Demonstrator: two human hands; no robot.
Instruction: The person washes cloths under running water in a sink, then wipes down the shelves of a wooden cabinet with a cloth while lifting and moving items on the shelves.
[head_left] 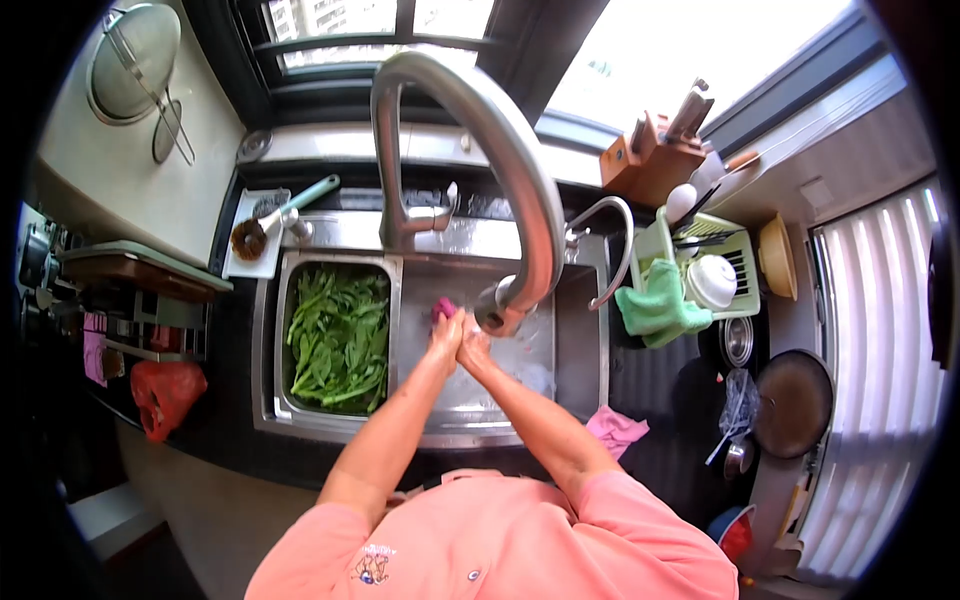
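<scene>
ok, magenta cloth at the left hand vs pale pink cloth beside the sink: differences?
The magenta cloth is deeper in colour; the pale pink cloth is lighter. The magenta cloth is bunched at the left hand, over the sink; the pale pink cloth lies loose beside it. Both are pinkish.

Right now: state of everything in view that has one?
Left hand: against right hand, grip unclear
Right hand: grip unclear
Magenta cloth: bunched at the hands
Leafy greens: heaped in basin
Faucet: spout downward, flow unclear
Green cloth: draped over rack
Pale pink cloth: crumpled
Knives: in block
</scene>
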